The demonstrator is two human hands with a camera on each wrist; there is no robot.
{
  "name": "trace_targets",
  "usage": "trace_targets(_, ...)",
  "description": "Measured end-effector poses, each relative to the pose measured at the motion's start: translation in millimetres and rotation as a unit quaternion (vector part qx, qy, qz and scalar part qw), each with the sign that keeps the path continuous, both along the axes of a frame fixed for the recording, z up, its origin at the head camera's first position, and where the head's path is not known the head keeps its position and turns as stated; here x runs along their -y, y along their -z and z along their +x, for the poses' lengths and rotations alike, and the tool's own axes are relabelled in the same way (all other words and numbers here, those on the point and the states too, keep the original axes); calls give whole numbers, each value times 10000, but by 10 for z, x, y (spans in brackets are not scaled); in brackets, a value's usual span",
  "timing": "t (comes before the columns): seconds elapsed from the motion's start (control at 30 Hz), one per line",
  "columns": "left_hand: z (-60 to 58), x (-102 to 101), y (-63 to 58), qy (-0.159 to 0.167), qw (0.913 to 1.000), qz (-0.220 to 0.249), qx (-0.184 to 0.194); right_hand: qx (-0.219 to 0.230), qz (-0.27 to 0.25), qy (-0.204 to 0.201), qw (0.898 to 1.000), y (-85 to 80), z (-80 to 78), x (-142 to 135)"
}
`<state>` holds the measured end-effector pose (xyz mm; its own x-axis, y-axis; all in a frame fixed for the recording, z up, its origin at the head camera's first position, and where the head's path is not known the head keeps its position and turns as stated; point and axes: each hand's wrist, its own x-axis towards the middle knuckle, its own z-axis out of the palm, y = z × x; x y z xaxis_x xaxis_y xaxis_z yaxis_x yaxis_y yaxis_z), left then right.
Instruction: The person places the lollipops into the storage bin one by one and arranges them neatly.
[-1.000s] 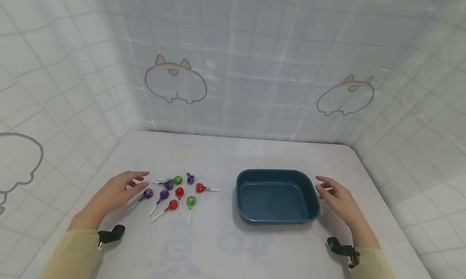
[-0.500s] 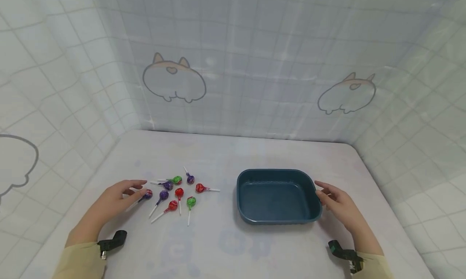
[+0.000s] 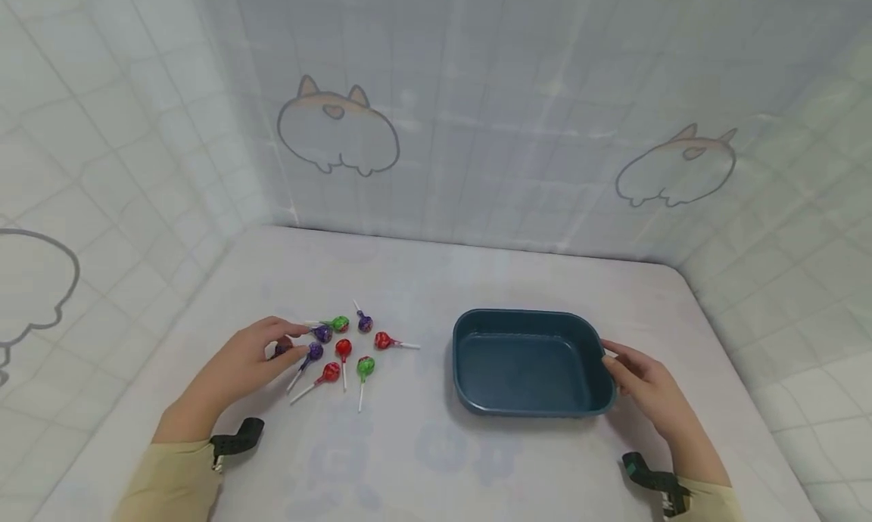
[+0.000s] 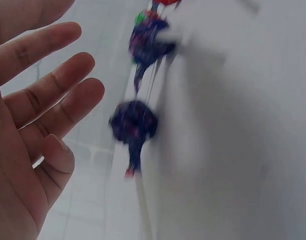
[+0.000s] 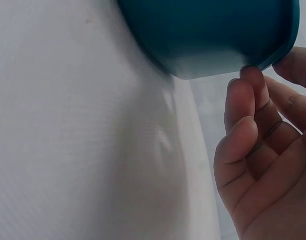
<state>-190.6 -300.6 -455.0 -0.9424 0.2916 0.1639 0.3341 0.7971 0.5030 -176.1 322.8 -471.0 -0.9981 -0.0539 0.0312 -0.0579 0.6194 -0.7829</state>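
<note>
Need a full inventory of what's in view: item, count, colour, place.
Table: 1, whitish with faint print, under everything
Purple lollipops: 4, left part of table, one mostly hidden
Red lollipops: 3, same cluster
Green lollipops: 2, same cluster
Container: 1, dark teal, right of the lollipops
Backdrop: white-grey, grid-printed, behind and at both sides
Animal drawings: 3, grey outlines, two at back, one cut off at left
Wrist devices: 2, black, one per wrist
Sleeves: 2, pale yellow, lower edge
Left hand: 1, at the purple lollipops
Right hand: 1, fingertips at container's right rim
</note>
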Motion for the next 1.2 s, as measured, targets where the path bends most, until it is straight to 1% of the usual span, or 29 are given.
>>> trace_targets(0.07, -1, -62, -15, 59, 10000, -65, 20, 1, 17, -1, 10000, 3, -1, -1)
trace_targets(0.17, -5, -85, -6, -19, 9999, -133, 5, 8, 109, -10, 9999, 0, -2, -1)
trace_targets(0.3, -18, -17, 30, -356, 9988, -327, -91, -33, 187, -44, 9998, -18, -2, -4)
trace_targets(0.4, -24, 60, 58, -573, 9974, -431, -46, -96, 185, -76, 9998, -25, -2, -6)
trace_targets(0.47, -27, 105, 73, -644, 9969, -455, 43, -140, 151, -86, 9998, -22, -3, -7)
trace_targets(0.57, -39, 151, 93, -659, 9963, -524, 160, -164, 117, -89, 9998, -10, -1, -3)
trace_targets(0.73, -55, 188, 120, -569, 9957, -660, 327, -163, 31, -77, 9998, 8, 8, 10)
trace_targets(0.9, -66, 186, 126, -513, 9957, -711, 315, -187, -156, -104, 9996, 11, 8, 38)
trace_targets(1.03, -75, 187, 137, -489, 9956, -742, 289, -124, -257, -107, 9995, 18, 9, 93)
trace_targets(1.2, -73, 191, 134, -555, 9951, -712, 394, 11, -306, -50, 9995, 32, 9, 174)
